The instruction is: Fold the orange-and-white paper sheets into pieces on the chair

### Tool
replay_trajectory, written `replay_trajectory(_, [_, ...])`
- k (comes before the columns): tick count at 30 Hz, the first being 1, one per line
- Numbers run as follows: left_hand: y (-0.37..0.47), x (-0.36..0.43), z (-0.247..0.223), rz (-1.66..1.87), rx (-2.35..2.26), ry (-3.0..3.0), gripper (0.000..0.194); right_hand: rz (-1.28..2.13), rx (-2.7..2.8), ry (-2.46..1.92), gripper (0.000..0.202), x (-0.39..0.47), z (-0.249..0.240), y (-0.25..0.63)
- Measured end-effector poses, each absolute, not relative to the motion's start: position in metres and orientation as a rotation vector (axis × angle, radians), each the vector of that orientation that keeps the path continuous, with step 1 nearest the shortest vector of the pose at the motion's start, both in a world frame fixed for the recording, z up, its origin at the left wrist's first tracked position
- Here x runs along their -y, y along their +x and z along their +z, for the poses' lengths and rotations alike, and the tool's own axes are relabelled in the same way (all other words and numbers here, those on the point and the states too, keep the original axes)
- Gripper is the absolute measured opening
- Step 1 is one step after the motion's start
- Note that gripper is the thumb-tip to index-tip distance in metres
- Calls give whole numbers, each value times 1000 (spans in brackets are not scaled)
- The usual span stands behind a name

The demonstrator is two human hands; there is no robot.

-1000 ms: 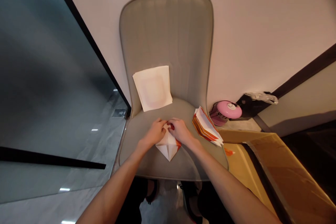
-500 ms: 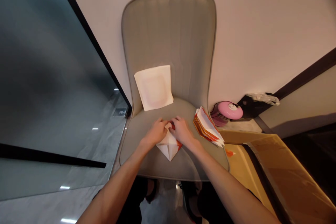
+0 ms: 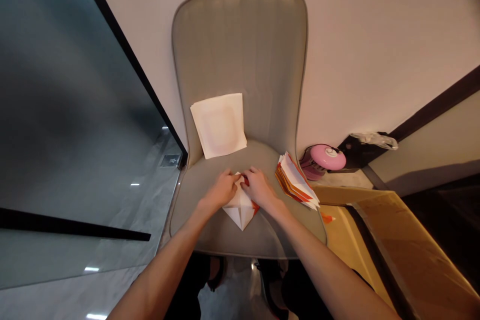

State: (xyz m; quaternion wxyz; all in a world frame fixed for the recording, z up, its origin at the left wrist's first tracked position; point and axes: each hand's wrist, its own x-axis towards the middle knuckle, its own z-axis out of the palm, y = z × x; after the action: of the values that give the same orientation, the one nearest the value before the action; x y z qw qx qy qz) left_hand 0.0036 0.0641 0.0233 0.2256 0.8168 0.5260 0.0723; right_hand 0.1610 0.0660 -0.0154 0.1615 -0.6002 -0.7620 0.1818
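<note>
A sheet of folding paper (image 3: 240, 214), white on top with some red at its right side, lies on the seat of a grey chair (image 3: 210, 235). Its creases meet near the middle, and one corner points towards me. My left hand (image 3: 225, 187) grips the paper's left upper edge, fingers curled. From the other side my right hand (image 3: 257, 186) pinches the upper right edge, where a bit of red shows under the fingers. Both hands nearly meet at the top corner, which they partly hide.
A stack of white square sheets (image 3: 220, 125) leans against the backrest. Several folded red-and-white papers (image 3: 297, 182) lie on the seat's right side. Beyond are a pink round-topped object (image 3: 327, 157) and a cardboard box (image 3: 408, 240). A glass panel (image 3: 75, 110) stands at left.
The hands stay at the paper's upper edges with only slight finger movement. The whole view has shifted very slightly.
</note>
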Motion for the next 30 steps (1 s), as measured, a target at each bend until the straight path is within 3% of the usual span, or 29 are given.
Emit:
replay_trajectory(18, [1,-65,19,204,-1421,2289,45,596,2216,-1703,23,-66,-4,166])
replay_trajectory(30, [6,-61,23,27,-1595,2337,48,455,2364,-1874,32,-47,16,151])
